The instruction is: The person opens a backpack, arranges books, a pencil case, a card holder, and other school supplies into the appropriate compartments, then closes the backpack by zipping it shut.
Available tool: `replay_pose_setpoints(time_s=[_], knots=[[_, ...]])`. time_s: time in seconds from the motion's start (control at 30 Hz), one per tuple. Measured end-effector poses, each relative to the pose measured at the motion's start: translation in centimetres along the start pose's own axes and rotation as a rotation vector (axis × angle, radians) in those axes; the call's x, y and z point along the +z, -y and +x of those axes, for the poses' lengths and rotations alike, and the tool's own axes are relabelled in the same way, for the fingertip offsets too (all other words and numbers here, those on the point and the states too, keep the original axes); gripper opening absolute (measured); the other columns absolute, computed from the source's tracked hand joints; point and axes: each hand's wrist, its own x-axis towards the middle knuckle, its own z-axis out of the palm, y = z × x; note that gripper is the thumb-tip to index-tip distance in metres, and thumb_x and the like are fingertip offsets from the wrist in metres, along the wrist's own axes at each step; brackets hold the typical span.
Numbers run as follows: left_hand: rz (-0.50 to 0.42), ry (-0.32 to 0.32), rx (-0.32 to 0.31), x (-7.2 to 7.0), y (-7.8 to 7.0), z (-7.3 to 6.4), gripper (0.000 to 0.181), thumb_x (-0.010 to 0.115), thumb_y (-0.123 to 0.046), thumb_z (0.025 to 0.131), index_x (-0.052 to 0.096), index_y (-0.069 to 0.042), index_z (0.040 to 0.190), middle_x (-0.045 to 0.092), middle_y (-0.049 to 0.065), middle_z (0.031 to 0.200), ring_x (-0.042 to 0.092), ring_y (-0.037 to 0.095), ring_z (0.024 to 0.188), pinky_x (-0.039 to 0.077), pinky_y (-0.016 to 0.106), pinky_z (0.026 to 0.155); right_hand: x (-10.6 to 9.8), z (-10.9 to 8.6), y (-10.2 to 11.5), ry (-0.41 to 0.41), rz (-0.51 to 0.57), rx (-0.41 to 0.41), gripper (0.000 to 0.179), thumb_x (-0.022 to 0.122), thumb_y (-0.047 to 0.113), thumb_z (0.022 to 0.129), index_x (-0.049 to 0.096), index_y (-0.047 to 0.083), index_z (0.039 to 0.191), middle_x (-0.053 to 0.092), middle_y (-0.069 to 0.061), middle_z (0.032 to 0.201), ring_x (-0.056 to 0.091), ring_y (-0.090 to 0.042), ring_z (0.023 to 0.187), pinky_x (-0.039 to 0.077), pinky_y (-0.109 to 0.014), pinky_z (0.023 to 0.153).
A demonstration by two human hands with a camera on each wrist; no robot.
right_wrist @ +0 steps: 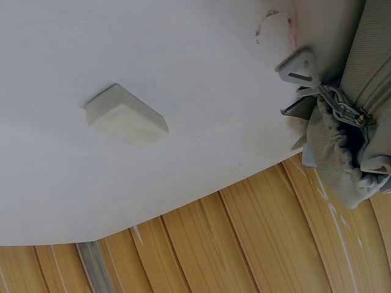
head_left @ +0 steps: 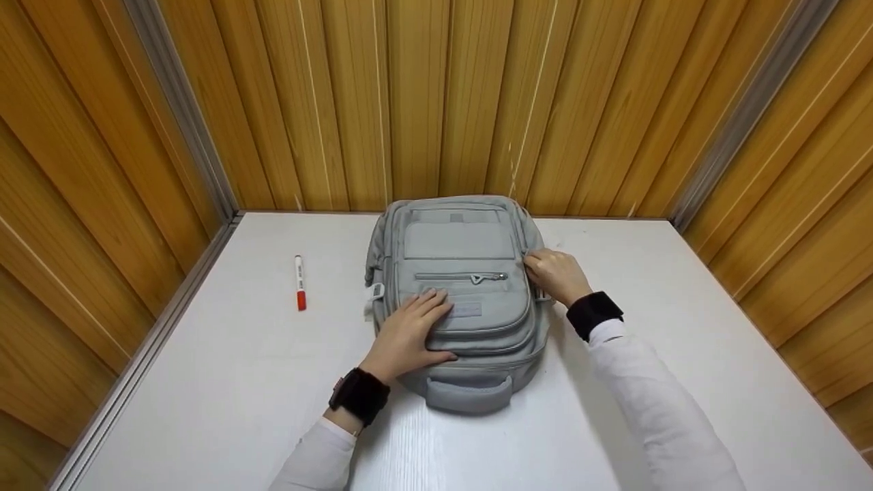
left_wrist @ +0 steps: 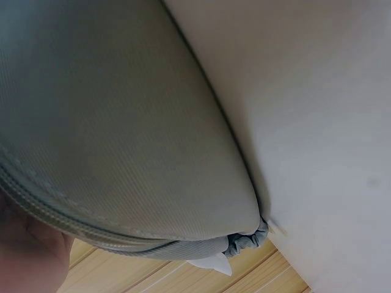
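Observation:
A grey backpack (head_left: 470, 235) lies on its back on the white table, its carry handle (head_left: 469, 397) toward me. Spread across the lower left of its front, my left hand (head_left: 409, 334) rests with fingers straight and thumb apart. Part of that hand (left_wrist: 30, 256) shows beside a curved zipper (left_wrist: 85, 232) in the left wrist view. My right hand (head_left: 559, 274) pinches at the bag's right side with curled fingers; I cannot tell which part they hold. A short front zipper (head_left: 460, 277) runs across the middle. Zipper hardware (right_wrist: 345, 110) shows at the side in the right wrist view.
A white marker with a red cap (head_left: 300, 283) lies on the table (head_left: 204, 382) left of the bag. The right wrist view shows a pale block (right_wrist: 127, 119) on the tabletop. A white tag (head_left: 375, 292) sticks out on the bag's left. Wood-patterned walls (head_left: 470, 95) enclose three sides.

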Motion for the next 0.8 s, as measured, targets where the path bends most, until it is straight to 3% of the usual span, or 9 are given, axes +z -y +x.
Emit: replay_pose_setpoints(time_s=[0.53, 0.8], knots=[[0.018, 0.004, 0.003, 0.0, 0.1, 0.0, 0.09, 0.082, -0.057, 0.079, 0.052, -0.01, 0.15, 0.05, 0.01, 0.158, 0.046, 0.028, 0.15, 0.035, 0.047, 0.125, -1.1, -0.9, 0.2, 0.014, -0.005, 0.001, 0.015, 0.074, 0.005, 0.085, 0.059, 0.001, 0.084, 0.064, -0.013, 0.076, 0.065, -0.033, 0.067, 0.054, -0.046, 0.055], [0.02, 0.004, 0.003, 0.1, 0.1, 0.0, 0.09, 0.082, -0.058, 0.079, 0.052, -0.011, 0.15, 0.05, 0.009, 0.159, 0.045, 0.028, 0.15, 0.034, 0.046, 0.126, -2.5, -0.7, 1.1, 0.091, 0.031, 0.036, 0.015, 0.074, 0.004, 0.081, 0.06, 0.0, 0.082, 0.062, -0.013, 0.075, 0.065, -0.034, 0.069, 0.055, -0.047, 0.059]])
